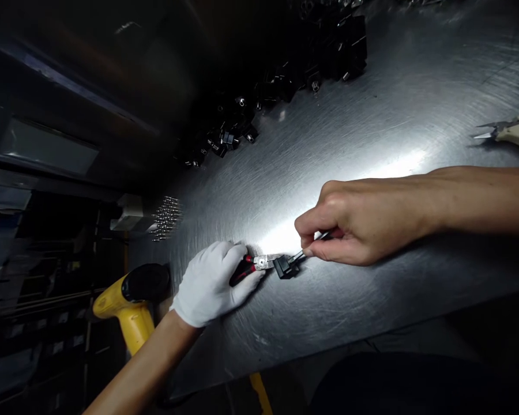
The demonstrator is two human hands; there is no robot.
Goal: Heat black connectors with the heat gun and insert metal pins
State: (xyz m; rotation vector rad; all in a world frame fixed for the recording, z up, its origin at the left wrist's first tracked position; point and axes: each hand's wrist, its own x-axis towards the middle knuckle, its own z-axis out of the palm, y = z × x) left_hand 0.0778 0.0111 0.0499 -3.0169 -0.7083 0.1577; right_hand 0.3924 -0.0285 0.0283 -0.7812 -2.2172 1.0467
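My left hand (214, 283), in a white glove, is closed round the red and black handles of small pliers (262, 263). The jaws of the pliers reach to a small black block-shaped part (285, 267) low over the metal bench; whether they grip it, I cannot tell. Bare and closed, my right hand (346, 225) pinches a thin metal rod (300, 255). One end of the rod meets the black part; the other runs under my fingers. I cannot make out whether the rod is a tool or belongs to the part.
Many black parts with metal bits (281, 80) are heaped along the back of the metal bench (320, 144). Pale-handled cutting pliers (501, 131) lie at the right. Beyond my left hand stand a yellow and black power tool (132, 302) and a cluster of shiny metal pieces (167, 219).
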